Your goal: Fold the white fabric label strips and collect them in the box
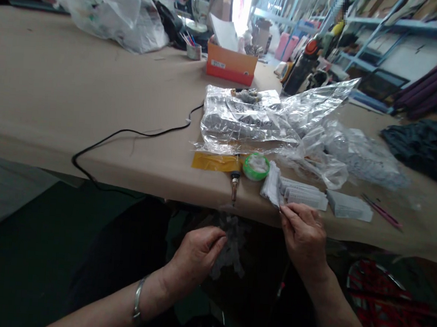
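My left hand [202, 251] is closed in a pinch below the table's front edge; anything between its fingertips is too small to make out. My right hand [305, 235] pinches the near end of a leaning stack of white labels [272, 184] at the table edge. Beside that lie more white printed labels [303, 194] and another pile of labels [349, 206]. Between my hands, a tool with a metal tip [234, 184], like a soldering iron, points toward me. A green round tub [256, 167] with white stuff inside stands next to it.
Yellow tape [214, 162] lies left of the tub. Behind are clear plastic bags [250, 121], an orange box [232, 63] and a dark bottle [302, 67]. A black cord [131, 132] loops over the table's edge. Pink-handled tool [382, 213] lies right. Whitish scraps [231, 248] hang below.
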Motion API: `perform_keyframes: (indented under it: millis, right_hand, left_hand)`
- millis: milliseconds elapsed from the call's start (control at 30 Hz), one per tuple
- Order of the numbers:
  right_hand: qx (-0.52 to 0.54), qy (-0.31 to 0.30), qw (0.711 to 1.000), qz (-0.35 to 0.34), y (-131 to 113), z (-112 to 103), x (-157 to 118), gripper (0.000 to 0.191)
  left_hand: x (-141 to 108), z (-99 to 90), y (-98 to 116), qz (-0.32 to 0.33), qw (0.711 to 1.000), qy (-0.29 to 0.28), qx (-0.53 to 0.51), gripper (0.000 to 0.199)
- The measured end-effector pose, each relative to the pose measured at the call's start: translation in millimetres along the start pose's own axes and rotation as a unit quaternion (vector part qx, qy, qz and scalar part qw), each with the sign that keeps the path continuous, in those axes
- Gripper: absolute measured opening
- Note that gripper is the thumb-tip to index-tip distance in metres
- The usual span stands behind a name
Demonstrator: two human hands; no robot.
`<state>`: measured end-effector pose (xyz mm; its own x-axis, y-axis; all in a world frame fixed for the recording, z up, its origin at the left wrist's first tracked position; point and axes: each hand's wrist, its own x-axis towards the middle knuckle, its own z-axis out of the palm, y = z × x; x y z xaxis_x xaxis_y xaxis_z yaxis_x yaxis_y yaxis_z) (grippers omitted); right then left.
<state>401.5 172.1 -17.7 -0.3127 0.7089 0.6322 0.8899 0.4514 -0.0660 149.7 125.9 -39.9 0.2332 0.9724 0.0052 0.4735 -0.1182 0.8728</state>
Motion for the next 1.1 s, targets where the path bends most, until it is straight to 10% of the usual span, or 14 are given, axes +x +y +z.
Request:
perform_keyframes:
  millis: [167,333,400,767,1100]
  right_hand:
    - [0.073,0.04,0.996,-0.01,-10.4,-17.3,-6.9,0.012]
    - [0.143,-0.013,0.989,-0.047,-46.8,-40.6,-27.0,0.009]
    - [0.174,-0.031,0.982,-0.064,-57.7,-45.8,-32.8,0.012]
    - [-0.075,-0.044,0.995,0.041,21.8,-13.6,-16.2,0.039]
    - [0.043,0.072,0.995,0.047,31.9,-11.9,-26.5,0.011]
  left_hand:
    - [8.2,18.6,34.9,-0.099,0.975,-0.072,-0.184,0.02]
    - [27.4,40.8,72.4,-0.264,0.775,-0.123,-0.561,0.026]
    - [33.6,47.2,80.3,-0.288,0.736,-0.094,-0.605,0.022]
    - [32.8,55.1,74.9,-0.332,0.797,-0.094,-0.495,0.016]
    - [35.9,58.0,76.5,-0.347,0.791,-0.135,-0.486,0.012]
